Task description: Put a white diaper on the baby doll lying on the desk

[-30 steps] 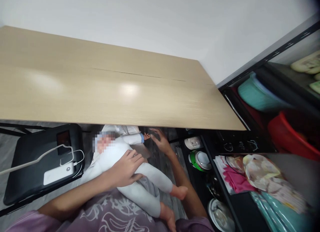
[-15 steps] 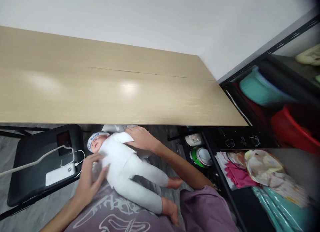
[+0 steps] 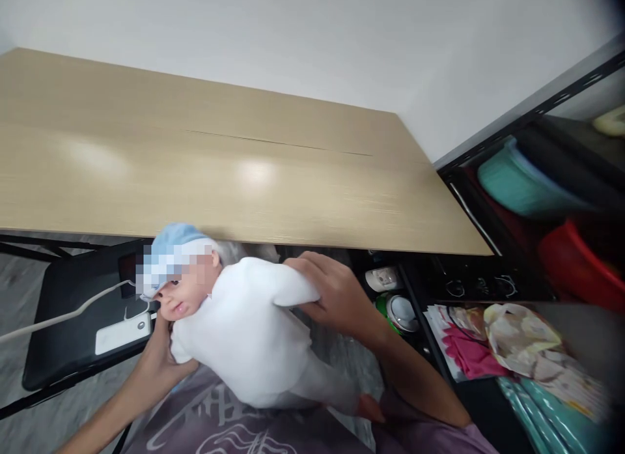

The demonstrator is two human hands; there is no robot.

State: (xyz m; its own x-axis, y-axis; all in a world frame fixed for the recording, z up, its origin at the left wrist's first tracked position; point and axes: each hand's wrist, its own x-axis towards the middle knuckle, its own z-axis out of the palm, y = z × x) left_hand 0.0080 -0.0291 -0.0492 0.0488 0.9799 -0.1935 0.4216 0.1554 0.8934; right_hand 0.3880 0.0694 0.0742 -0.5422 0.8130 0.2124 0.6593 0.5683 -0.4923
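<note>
The left forearm comes up from the lower left corner, and the left hand (image 3: pixel 163 350) is placed around the near arm of the baby doll (image 3: pixel 254 330), by the shoulder. Its thumb lies below this short sleeve end; the other fingers are mostly hidden, so I cannot tell how they are spread. The right forearm enters from the lower right, and the right hand (image 3: pixel 336 291) has its back turned upward, with the fingers close together, pinching the end of the other sleeve.

The doll is held between the two hands, in front of the purple shirt (image 3: pixel 234 434) and just at the near edge of the wooden table (image 3: pixel 293 200). It leans with the head toward the left. It wears a plain white suit and a light blue cap (image 3: pixel 178 238). The legs are blurred, and one bare foot (image 3: pixel 371 407) shows at the lower right.
</note>
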